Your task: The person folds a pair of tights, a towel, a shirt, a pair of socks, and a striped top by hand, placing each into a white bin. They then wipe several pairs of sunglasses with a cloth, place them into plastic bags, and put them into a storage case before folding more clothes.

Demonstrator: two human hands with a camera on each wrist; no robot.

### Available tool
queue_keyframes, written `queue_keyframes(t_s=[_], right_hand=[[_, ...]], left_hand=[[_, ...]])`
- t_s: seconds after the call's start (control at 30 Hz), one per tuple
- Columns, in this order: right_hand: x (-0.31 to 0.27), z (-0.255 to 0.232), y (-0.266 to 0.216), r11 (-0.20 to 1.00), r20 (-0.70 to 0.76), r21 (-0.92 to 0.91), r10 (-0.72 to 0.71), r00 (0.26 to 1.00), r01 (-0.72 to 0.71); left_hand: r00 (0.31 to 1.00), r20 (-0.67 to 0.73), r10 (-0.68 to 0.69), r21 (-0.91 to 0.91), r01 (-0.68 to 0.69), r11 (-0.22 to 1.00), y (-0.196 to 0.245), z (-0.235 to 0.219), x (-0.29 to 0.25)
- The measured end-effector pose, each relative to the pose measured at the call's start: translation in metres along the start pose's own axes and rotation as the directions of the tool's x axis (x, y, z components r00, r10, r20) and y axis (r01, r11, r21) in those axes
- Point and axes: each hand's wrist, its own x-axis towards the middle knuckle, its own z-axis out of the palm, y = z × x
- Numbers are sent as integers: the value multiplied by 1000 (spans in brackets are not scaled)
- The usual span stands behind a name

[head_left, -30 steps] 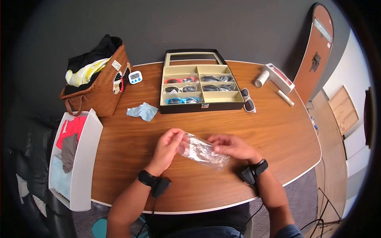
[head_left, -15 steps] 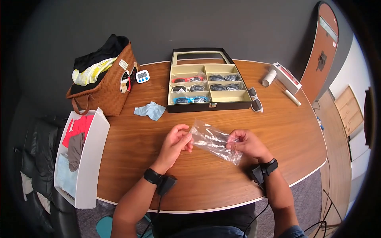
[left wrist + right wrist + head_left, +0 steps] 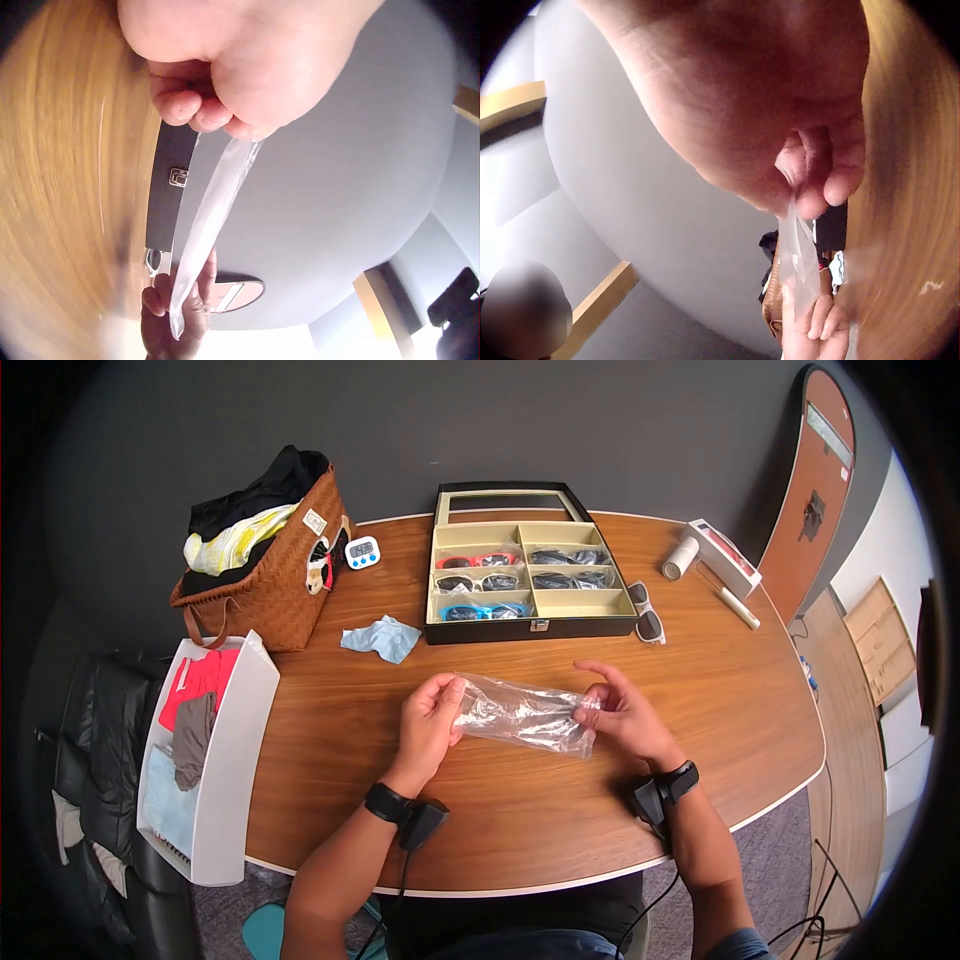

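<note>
A clear plastic bag [image 3: 520, 714] is stretched sideways between the two hands, above the wooden table. My left hand [image 3: 428, 725] pinches its left end between thumb and fingers. At the other end my right hand [image 3: 628, 718] pinches the bag with the thumb and a finger, while the index finger is raised off it. In the left wrist view the bag [image 3: 210, 217] appears nearly edge-on, and it looks flat. The right wrist view shows the bag [image 3: 799, 259] running from the right fingers toward the left hand.
Behind the hands stands an open display case [image 3: 530, 628] with several bagged sunglasses. White-framed sunglasses [image 3: 648, 615] lie at its right, a blue cloth [image 3: 382, 639] at its left. A timer [image 3: 362, 553], woven basket [image 3: 265, 595] and white bin [image 3: 235, 760] with clothes are left; a white roll [image 3: 680, 558] lies right.
The left hand loosened at the bag's edge half a second ago and now pinches its left end. The right hand has taken hold of the right end, and the bag is now more level.
</note>
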Motion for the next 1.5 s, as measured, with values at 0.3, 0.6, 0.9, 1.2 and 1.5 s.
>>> queue_keyframes(t_s=[0.3,0.6,0.9,1.2,1.5], right_hand=[[-1,12,-2,981,-84,28,-188,979,191],[0,3,11,999,26,20,-38,999,38],[-18,-96,-41,933,-510,-231,-357,783,275],[-86,-273,15,704,-761,-574,-270,590,-418],[-15,-180,-55,512,-499,-815,-380,779,-272]], left_hand=[[998,40,54,128,-59,990,-5,-3,2],[1000,-25,17,91,-15,996,0,-3,1],[998,56,-17,69,13,998,-6,-5,5],[998,59,-20,79,15,997,-10,-7,6],[996,75,-39,140,29,990,-10,-5,7]])
